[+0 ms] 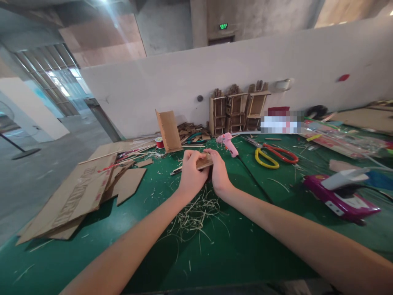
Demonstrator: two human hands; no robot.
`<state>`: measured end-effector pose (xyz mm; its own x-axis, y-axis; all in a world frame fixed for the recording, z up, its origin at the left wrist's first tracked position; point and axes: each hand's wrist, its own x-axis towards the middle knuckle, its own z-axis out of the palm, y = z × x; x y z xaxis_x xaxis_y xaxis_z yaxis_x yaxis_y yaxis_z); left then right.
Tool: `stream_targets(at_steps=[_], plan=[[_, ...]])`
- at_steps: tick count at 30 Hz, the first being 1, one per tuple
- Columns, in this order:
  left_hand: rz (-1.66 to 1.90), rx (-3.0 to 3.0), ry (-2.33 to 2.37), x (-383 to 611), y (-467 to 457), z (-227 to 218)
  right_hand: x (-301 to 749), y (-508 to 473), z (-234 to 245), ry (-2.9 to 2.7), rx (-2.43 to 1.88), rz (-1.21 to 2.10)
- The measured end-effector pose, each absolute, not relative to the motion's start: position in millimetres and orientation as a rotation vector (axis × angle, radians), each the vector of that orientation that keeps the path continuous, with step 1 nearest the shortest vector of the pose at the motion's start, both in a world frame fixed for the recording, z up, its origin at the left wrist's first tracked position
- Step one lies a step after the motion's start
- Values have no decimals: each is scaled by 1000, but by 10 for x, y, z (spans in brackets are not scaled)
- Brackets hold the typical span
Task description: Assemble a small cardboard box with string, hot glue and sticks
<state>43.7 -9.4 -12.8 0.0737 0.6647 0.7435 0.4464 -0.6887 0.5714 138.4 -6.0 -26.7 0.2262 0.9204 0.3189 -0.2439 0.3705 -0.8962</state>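
Both my hands grip a small brown cardboard piece point(204, 162) above the green table. My left hand point(193, 170) has its fingers bent round the piece's left side. My right hand point(219, 170) presses on its right end, fingertips meeting near the top. Much of the piece is hidden behind the hands. Beside my left hand lies what looks like a thin cutter or strip point(176, 171), partly covered. Under my wrists is a tangle of thin pale shavings point(196, 213). A pink glue gun point(227, 144) lies just beyond my right hand.
Scissors point(270, 155) with yellow and red handles lie right. A purple power strip point(340, 198) sits nearer. Cardboard sheets point(80, 184) cover the left side. A folded cardboard piece point(169, 131) and cardboard frames point(236, 108) stand by the white partition point(172, 82).
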Motion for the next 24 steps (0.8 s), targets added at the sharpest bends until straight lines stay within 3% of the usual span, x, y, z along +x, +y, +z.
stream_targets(at_steps=[24], plan=[[1672,2188,1184,430,-203,-142,1433,-101,-239,-1056,-857,982]])
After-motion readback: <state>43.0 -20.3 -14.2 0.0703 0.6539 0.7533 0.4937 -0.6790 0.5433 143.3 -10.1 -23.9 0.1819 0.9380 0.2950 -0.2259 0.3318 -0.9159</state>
